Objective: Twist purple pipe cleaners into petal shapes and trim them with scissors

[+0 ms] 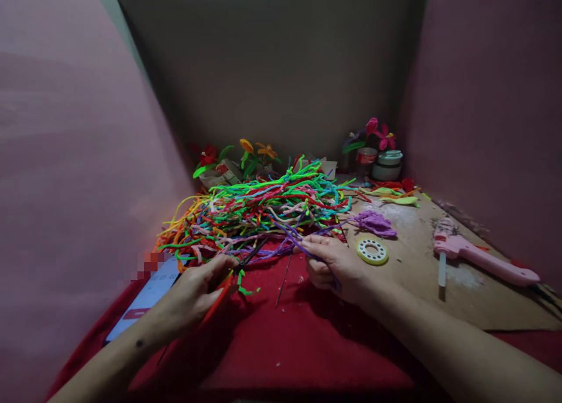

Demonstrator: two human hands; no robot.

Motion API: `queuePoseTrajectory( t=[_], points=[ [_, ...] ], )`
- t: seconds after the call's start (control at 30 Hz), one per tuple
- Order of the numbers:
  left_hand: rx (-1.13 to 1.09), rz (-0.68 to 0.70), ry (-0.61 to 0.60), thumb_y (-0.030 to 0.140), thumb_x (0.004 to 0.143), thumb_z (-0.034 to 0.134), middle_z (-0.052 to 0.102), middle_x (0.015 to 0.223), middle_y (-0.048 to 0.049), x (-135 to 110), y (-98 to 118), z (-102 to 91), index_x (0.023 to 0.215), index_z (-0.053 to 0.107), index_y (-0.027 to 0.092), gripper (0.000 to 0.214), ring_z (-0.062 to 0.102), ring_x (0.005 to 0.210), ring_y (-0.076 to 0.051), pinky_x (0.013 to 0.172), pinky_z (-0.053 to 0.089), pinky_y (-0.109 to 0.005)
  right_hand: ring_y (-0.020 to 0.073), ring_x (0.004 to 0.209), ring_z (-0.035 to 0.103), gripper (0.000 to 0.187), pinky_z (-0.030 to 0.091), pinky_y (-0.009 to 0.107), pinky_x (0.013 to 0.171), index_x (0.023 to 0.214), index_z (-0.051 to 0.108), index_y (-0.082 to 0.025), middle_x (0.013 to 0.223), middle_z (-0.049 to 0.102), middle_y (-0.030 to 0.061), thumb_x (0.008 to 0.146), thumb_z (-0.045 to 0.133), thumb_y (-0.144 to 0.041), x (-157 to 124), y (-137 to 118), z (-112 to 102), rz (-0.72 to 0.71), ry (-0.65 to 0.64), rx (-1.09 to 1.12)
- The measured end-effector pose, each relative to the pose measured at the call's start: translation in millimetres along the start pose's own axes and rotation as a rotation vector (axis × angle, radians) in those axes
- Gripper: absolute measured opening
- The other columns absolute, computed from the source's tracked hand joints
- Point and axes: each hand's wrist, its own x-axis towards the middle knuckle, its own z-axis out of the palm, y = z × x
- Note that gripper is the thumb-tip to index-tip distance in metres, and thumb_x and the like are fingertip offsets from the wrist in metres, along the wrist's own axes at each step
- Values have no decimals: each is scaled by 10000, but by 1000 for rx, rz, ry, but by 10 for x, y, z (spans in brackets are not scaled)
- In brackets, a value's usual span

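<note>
A big tangle of coloured pipe cleaners (259, 213) lies on a red cloth (281, 338). My left hand (199, 292) is closed round red-handled scissors (230, 277), whose dark blades point up toward the pile. My right hand (333, 265) pinches a purple pipe cleaner (292, 236) at the pile's near edge. Just right of it sits a purple pipe-cleaner flower (375, 223) and a yellow-and-white tape roll (372, 251).
A pink glue gun (476, 254) rests on brown cardboard (461, 286) at the right. Finished pipe-cleaner flowers (257, 154) and small jars (386, 164) stand at the back. A phone (147, 298) lies at the left. Pink and brown walls enclose the space.
</note>
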Motion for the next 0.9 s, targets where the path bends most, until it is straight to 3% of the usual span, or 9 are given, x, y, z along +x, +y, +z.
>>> queuePoseTrajectory(
  t=[0.1,0.27,0.57,0.9],
  points=[
    [98,58,84,260,846,375,608,827,-35,53,3,108,1002,498,172,217,565,711,-127,648,463,-212,46,300,99,171,91,191,316,813,532,-180,334,232,-129,783,510,-347,-23,-8,22,-9,-42,-26],
    [221,211,192,123,841,290,564,1088,-92,74,-27,212,1151,443,173,349,531,991,-173,883,420,-320,48,291,114,214,108,203,319,832,600,-152,314,224,-126,773,502,-332,-51,-24,50,-12,-42,-60],
    [363,226,162,80,808,315,568,1069,-114,72,17,253,1190,429,136,402,531,972,-193,878,439,-342,42,298,136,214,94,204,318,733,628,-162,339,257,-105,774,483,-315,-75,-13,121,-54,11,-208],
    [287,263,105,31,804,284,534,1138,-100,50,72,204,1233,391,174,465,497,1053,-173,924,413,-329,41,309,167,174,112,203,326,657,542,-173,359,279,-104,783,471,-271,-83,-24,142,-79,2,-299]
  ],
)
